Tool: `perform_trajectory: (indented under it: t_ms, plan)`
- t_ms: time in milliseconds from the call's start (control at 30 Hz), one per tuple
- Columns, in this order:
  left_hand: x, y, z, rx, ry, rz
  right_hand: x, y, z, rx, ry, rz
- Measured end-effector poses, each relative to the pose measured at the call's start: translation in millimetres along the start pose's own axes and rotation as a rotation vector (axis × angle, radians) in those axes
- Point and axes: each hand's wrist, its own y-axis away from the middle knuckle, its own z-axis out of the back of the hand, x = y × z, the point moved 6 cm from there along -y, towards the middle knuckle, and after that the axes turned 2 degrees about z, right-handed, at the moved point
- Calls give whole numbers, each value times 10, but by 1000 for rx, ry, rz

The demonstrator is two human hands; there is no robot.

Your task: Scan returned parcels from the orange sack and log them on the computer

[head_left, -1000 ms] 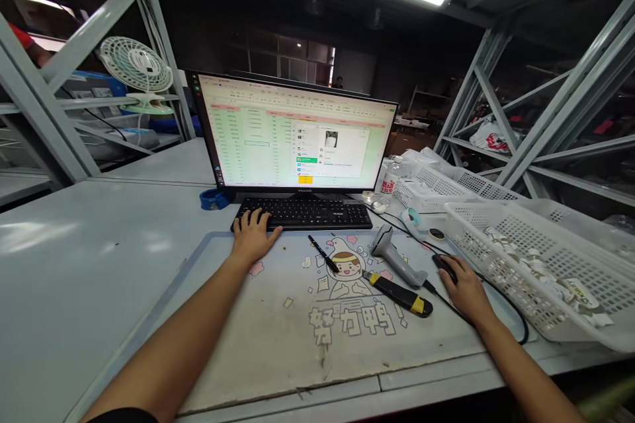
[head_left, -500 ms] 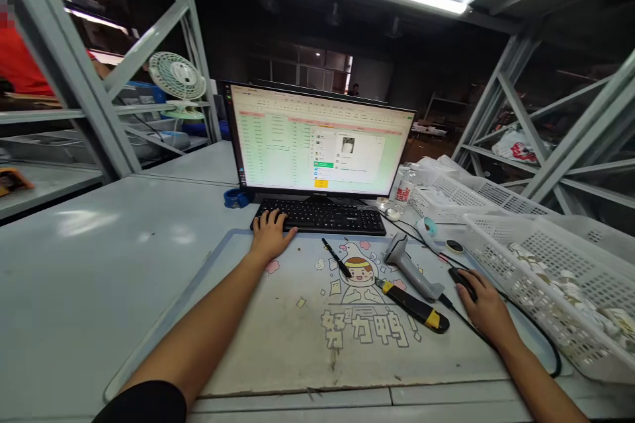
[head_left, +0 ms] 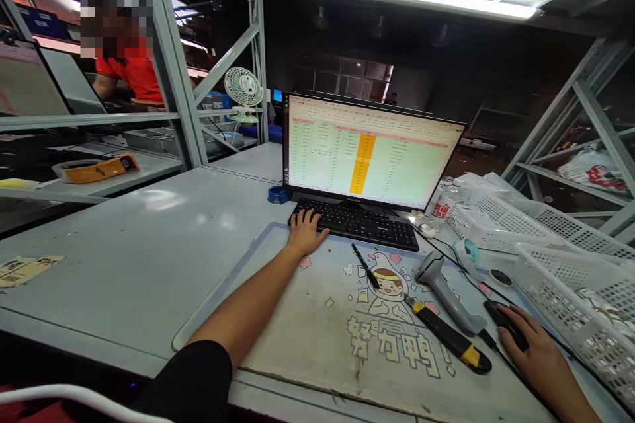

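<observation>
My left hand lies with fingers spread over the left end of a black keyboard. A black computer mouse is under my right hand, whose fingers curve over it on the right of a printed desk mat. Between the hands lie a black pen, a yellow-and-black utility knife and a grey barcode scanner with a cable. Behind the keyboard, the monitor displays a spreadsheet with an orange column; its text is too small to read.
White plastic baskets line the right side, near a plastic bottle and tape rolls. Blue tape sits left of the keyboard. Beyond the metal rack are a small fan and a person in red.
The view has turned left, bringing the person in red and a label on the table into sight. A chat-like window has gone from the screen, and an orange column shows. Both hands keep their places.
</observation>
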Motion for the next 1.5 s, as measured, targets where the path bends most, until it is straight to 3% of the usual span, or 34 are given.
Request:
perform_trajectory:
  t_ms: [333,633,933,1500]
  plan:
    - [8,5,-3,17,14,-4,-263,-38,-82,82,-7,-35]
    - [1,8,14,3,-11,6,-174,-36,-75,38,4,-25]
    - [3,-40,-4,-24,-42,-14,245,-45,134,-41,47,-103]
    - [61,-98,-84,-29,-89,-23,264,-29,110,-5,33,-134]
